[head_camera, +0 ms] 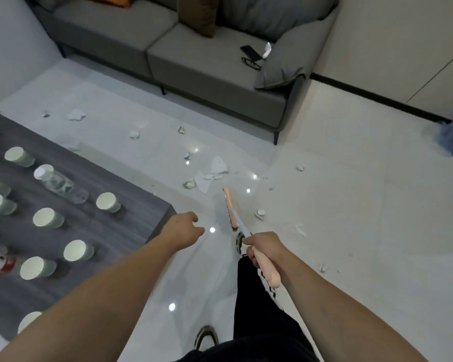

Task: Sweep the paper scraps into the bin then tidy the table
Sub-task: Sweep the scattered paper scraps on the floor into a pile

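the right hand (256,246) grips the pink handle of the broom (230,210), its head on the floor near a pile of scraps (212,173). the left hand (186,228) holds nothing, fingers loosely curled, over the floor beside the desk (131,202). more scraps lie scattered before the sofa (215,74). cups (107,202) stand on the desk.

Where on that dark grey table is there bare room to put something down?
The dark grey table is bare along its near corner, between the white paper cups and the left hand. Further left it is crowded: cups in rows, plus a lying clear plastic bottle.
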Motion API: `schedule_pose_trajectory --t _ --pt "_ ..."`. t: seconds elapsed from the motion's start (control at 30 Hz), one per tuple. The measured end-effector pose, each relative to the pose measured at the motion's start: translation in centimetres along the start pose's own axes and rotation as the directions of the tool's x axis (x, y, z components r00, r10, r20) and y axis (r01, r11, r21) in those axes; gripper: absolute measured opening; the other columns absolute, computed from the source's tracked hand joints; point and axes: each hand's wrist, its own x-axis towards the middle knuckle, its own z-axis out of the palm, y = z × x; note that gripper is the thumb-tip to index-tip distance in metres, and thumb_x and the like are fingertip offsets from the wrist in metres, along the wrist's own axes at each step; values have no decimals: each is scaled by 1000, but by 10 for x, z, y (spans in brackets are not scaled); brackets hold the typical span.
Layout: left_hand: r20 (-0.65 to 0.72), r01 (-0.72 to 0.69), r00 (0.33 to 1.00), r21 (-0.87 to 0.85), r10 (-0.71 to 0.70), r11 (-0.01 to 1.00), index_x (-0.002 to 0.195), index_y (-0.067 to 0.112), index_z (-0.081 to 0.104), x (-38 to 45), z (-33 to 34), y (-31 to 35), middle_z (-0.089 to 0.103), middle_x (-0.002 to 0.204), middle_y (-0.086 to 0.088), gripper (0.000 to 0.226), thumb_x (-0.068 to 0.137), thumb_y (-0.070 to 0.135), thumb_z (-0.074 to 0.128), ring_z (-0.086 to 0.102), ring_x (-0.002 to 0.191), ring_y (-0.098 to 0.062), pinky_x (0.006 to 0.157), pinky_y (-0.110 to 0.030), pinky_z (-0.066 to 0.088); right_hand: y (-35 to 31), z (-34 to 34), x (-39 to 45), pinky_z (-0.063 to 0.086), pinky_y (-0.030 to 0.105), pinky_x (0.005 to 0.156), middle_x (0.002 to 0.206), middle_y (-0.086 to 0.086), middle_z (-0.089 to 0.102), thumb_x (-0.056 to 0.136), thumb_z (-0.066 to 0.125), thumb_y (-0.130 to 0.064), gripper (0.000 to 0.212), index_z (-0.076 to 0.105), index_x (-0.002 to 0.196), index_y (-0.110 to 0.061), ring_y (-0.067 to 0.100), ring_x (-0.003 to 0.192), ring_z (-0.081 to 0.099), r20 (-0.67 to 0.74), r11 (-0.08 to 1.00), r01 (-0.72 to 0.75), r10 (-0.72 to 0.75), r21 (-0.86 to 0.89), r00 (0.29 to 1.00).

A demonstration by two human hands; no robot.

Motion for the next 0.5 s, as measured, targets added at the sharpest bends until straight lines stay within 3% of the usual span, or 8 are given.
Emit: schedule_pose_trajectory --t 0.2,0.37,0.5 --pt "-50 142 988 -22 -143 990 129 19 53 77 -60 17 59 127 -5 48 87 42 57 50 118 -22 90 -29 41 -119 6 69 35 21 37 47 7 48 87 66 -10 12 59 88 -1 16 35 41 111 992 7 7 -128 994" --pt "-123 177 975 -85 -187 981 130 19 53 128 -121 40 59 122 -7 48 89 43 58 55 105 -21 81 -27 39 -216 19 109 34 21 37 48 8 48 86 66 -11 13 60 88 0 16 35 39 177 974 9 32 -225 984" --pt "-127 209 966 -123 -224 970 134 19 50 169 -161 41 54 130 -8 50 90 43 56 50 118 -24 89 -29 41 -285 54 137 35 20 38 48 7 49 87 66 -12 19 61 96 3 16 35 40 228 949 17 58 -314 972"
